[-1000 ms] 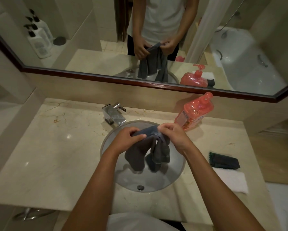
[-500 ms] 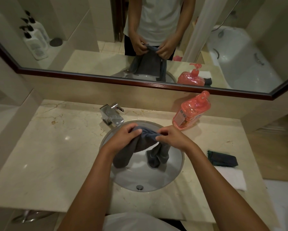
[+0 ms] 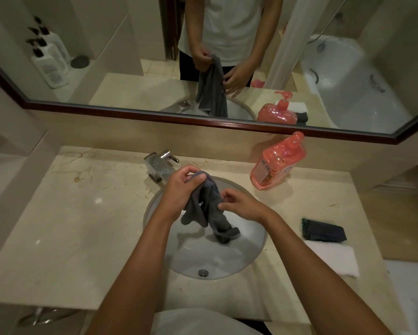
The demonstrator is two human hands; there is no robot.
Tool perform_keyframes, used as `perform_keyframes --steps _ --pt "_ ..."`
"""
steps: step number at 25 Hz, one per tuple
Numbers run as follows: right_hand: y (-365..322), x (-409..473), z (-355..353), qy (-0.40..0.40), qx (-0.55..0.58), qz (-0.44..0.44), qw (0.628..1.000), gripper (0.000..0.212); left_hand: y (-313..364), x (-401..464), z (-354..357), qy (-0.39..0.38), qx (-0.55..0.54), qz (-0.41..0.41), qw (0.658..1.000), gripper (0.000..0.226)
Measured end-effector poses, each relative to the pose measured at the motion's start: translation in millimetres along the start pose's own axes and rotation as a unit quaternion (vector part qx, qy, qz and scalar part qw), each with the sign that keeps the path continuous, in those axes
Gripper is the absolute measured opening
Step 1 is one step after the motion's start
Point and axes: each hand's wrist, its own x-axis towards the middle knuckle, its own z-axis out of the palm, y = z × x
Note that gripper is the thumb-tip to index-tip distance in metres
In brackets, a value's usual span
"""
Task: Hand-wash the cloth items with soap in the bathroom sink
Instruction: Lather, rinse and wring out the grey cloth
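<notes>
A pink translucent pump soap bottle (image 3: 277, 163) stands beyond the right hand (image 3: 240, 206); a dark folded cloth (image 3: 323, 230) and white towel (image 3: 331, 258) lie to its right. Chrome tap (image 3: 160, 165) beyond the left hand (image 3: 182, 187). Beige marble tabletop (image 3: 82, 213), round white sink (image 3: 249, 252), wall mirror (image 3: 130, 56). Both grips closed: the left hand holds the grey cloth (image 3: 210, 209) by its top, the right hand pinches its side; it hangs into the sink.

The bathroom is dim and warm-toned, lit from overhead. Small bright glints sit on the polished marble table (image 3: 70, 213) to the left of the sink (image 3: 256, 252), and the basin shows soft pale reflections. The grey cloth (image 3: 210, 209) casts a diffuse shadow onto the basin below it. The wide-angle lens bends the mirror frame (image 3: 203, 120) and table edges, most strongly toward the corners. Detail is soft and slightly smeared throughout, with dark areas muddy.
</notes>
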Motion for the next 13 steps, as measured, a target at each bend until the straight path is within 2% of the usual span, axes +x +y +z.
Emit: perform_keyframes --steps 2,3,6,8,10,11,13 --pt "4.5 0.0 8.1 0.014 0.044 0.003 0.999 0.02 0.8 2.5 -2.8 0.02 -0.013 -0.005 1.0 0.01" --pt "3.6 -1.5 9.8 0.035 0.062 0.007 0.997 0.025 -1.8 4.6 -7.2 0.029 0.014 -0.008 0.999 0.011" --pt "2.7 -5.2 9.5 0.119 0.193 0.014 0.974 0.03 -15.4 8.6 -21.6 0.055 0.202 0.0 0.978 0.015" --pt "-3.3 -4.0 8.8 0.172 0.285 0.003 0.943 0.031 -21.8 5.8 -18.3 0.067 0.263 0.003 0.962 0.019" --pt "-16.8 1.0 16.1 0.233 0.368 0.004 0.9 0.029 -27.0 6.7 -3.0 0.099 0.231 -0.023 0.968 0.024" --pt "-24.6 4.7 22.9 0.255 0.399 0.0 0.881 0.03 -28.0 9.4 6.1 0.123 0.172 -0.048 0.976 0.028" --pt "-44.9 10.3 39.6 0.284 0.4 -0.014 0.871 0.032 -30.8 18.3 26.7 0.152 -0.016 -0.112 0.982 0.038"
